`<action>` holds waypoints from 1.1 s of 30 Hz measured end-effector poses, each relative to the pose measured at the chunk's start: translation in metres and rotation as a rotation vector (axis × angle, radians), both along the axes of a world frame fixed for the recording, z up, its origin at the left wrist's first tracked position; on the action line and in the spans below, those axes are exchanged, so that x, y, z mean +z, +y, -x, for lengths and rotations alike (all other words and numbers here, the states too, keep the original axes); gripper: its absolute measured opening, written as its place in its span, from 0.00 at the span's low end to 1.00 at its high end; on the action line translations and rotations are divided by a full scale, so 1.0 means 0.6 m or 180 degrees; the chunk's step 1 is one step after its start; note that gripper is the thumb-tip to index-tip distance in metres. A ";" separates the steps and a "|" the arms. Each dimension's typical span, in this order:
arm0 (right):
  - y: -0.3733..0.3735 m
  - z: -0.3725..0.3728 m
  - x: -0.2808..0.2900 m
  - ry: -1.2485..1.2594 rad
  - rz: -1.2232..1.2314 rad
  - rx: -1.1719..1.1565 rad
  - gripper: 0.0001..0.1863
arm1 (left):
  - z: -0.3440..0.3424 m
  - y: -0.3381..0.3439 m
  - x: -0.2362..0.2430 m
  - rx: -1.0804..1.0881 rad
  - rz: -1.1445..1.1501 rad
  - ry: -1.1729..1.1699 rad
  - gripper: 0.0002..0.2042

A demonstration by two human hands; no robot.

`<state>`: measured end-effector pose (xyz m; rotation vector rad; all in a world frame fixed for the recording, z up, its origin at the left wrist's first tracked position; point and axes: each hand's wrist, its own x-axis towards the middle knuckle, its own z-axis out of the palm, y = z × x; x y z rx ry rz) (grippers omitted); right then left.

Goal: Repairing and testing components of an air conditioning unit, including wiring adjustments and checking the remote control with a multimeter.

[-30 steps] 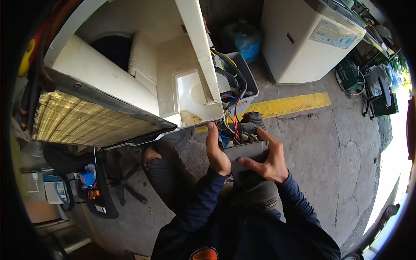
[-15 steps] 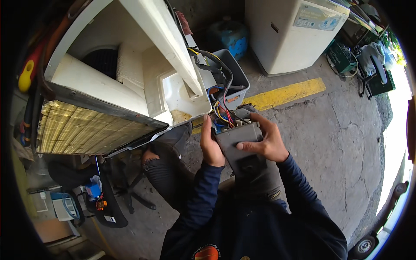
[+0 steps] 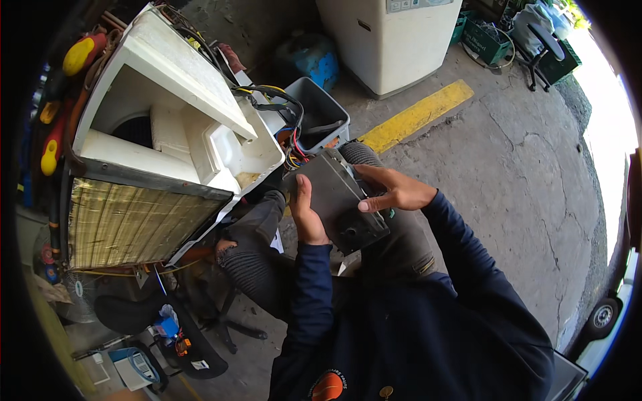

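A dark grey metal control box (image 3: 328, 200) is held tilted over my legs, its broad face up. My left hand (image 3: 307, 220) presses along its left side, thumb on the box. My right hand (image 3: 399, 190) grips the right edge, with one digit across the face. Coloured wires (image 3: 294, 152) run from behind the box's far end toward an opened air conditioner (image 3: 164, 80) at my left, which has a white foam interior and a gold finned coil (image 3: 137, 227). A grey plastic bin (image 3: 319, 100) stands just beyond the box.
Screwdrivers (image 3: 53, 150) hang at far left. A swivel chair (image 3: 200, 347) holding small items is lower left. Behind are a blue cylinder (image 3: 314, 67), a white appliance (image 3: 381, 40), crates (image 3: 485, 43) and another chair (image 3: 542, 47). A yellow strip (image 3: 421, 113) crosses the floor.
Both hands have moved up and leftward in the picture with the box, which is turned more diagonally, hiding more of its wires. The view has shifted, bringing more tools at left into sight.
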<state>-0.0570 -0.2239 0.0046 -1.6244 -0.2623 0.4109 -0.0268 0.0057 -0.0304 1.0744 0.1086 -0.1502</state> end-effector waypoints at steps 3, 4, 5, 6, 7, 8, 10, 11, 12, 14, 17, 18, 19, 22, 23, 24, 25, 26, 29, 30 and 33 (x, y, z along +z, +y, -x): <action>-0.019 0.018 0.020 0.0272 -0.0218 0.0120 0.48 | 0.007 -0.020 0.054 -0.0270 0.0360 0.0439 0.24; -0.015 0.024 0.026 0.0258 -0.0213 0.0141 0.48 | 0.006 -0.021 0.065 -0.0250 0.0364 0.0423 0.24; -0.008 0.035 0.031 0.0338 -0.0153 -0.0088 0.46 | 0.003 -0.020 0.074 -0.0376 0.0363 0.0531 0.23; -0.002 0.047 0.035 0.0411 -0.0083 -0.0304 0.45 | -0.001 -0.021 0.082 -0.0487 0.0372 0.0632 0.23; 0.004 0.058 0.039 0.0480 -0.0013 -0.0509 0.44 | -0.004 -0.020 0.091 -0.0588 0.0382 0.0730 0.23; 0.011 0.066 0.045 0.0546 0.0055 -0.0704 0.44 | -0.005 -0.016 0.100 -0.0679 0.0392 0.0825 0.23; 0.021 0.080 0.064 0.0460 -0.0039 -0.0727 0.43 | 0.002 -0.007 0.121 -0.0629 0.0349 0.0742 0.22; 0.029 0.084 0.076 0.0386 -0.0168 -0.0825 0.43 | 0.004 0.000 0.133 -0.0652 0.0270 0.0673 0.22; 0.038 0.087 0.087 0.0316 -0.0300 -0.0917 0.42 | 0.007 0.009 0.144 -0.0670 0.0189 0.0606 0.22; 0.053 0.090 0.104 0.0215 -0.0444 -0.0960 0.42 | 0.019 0.025 0.162 -0.0642 0.0100 0.0504 0.21; 0.076 0.093 0.126 0.0199 -0.0771 -0.0782 0.40 | 0.053 0.049 0.181 -0.0469 -0.0033 0.0225 0.21; 0.084 0.094 0.131 0.0198 -0.0876 -0.0730 0.40 | 0.064 0.056 0.185 -0.0421 -0.0075 0.0136 0.20; 0.095 0.094 0.135 0.0158 -0.0882 -0.0681 0.40 | 0.071 0.068 0.184 -0.0378 -0.0079 0.0090 0.20; 0.127 0.089 0.133 0.0247 -0.1112 -0.0811 0.38 | 0.072 0.106 0.143 -0.0261 0.0090 0.0182 0.20; 0.134 0.087 0.134 0.0283 -0.1187 -0.0871 0.38 | 0.074 0.115 0.132 -0.0240 0.0149 0.0220 0.19; 0.139 0.083 0.134 0.0252 -0.1186 -0.0876 0.38 | 0.076 0.120 0.126 -0.0252 0.0154 0.0192 0.19; 0.144 0.078 0.134 0.0195 -0.1182 -0.0872 0.38 | 0.080 0.127 0.120 -0.0214 0.0253 0.0186 0.20; 0.152 0.072 0.132 0.0142 -0.1189 -0.0865 0.38 | 0.084 0.136 0.116 -0.0172 0.0341 0.0183 0.20; 0.169 0.059 0.127 0.0040 -0.1220 -0.0857 0.38 | 0.090 0.154 0.111 -0.0097 0.0501 0.0180 0.20; 0.174 0.058 0.123 -0.0035 -0.1133 -0.0849 0.39 | 0.090 0.158 0.113 -0.0128 0.0542 0.0163 0.21; 0.184 0.055 0.113 -0.0248 -0.0871 -0.0847 0.41 | 0.083 0.163 0.117 -0.0241 0.0663 0.0128 0.21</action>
